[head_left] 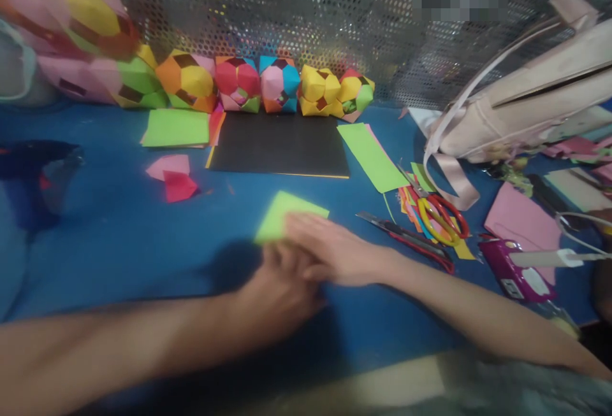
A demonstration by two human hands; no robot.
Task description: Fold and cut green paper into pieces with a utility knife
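A light green sheet of paper (277,212) lies on the blue table, with its near part under my hands. My right hand (335,247) rests across it with fingers stretched out flat, its thumb side against the left hand. My left hand (287,279) is closed at the paper's near edge, fingers bent, knuckles close to the right palm. Both hands are a little blurred, and the left fingertips are hidden. To the right of my hands is a utility knife (406,237) with its blade out. Beyond the green sheet lies a stack of black paper (282,145).
Folded paper balls (238,85) line the metal mesh at the back. Green strips (373,156), scissors (442,218) and a purple box (511,269) are on the right, near a pale bag (516,97). Pink pieces (174,174) and a blurred dark tool (36,180) lie left.
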